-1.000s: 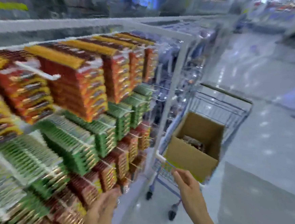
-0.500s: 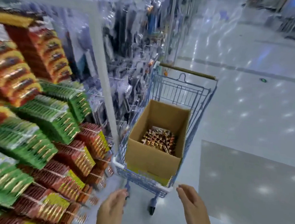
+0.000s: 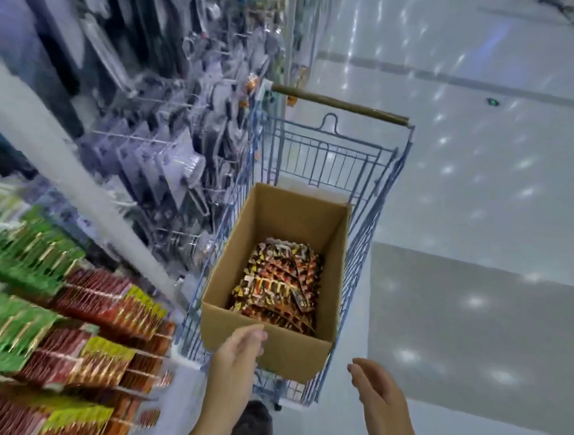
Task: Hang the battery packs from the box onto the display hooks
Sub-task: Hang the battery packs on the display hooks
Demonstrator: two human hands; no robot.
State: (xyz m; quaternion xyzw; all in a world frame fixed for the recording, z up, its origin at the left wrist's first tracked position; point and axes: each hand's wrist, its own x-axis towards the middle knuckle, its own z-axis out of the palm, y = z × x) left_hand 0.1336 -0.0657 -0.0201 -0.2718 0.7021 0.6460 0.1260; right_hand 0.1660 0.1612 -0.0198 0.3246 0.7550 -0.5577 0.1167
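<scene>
An open cardboard box sits in a blue wire shopping cart. Several red, yellow and black battery packs lie stacked in its bottom. My left hand hovers in front of the box's near wall, fingers loosely curled, holding nothing. My right hand is lower right of the box, fingers relaxed and empty. On the left, display hooks carry rows of green packs and red packs.
A white upright post of the display rack slants between the hanging packs and the cart. Packaged goods on wire hooks fill the shelving behind the cart. Glossy shop floor stretches to the right.
The view has swung right and down from the display onto the cart. The box is now closer and centred. Both hands have come up toward the box's near edge.
</scene>
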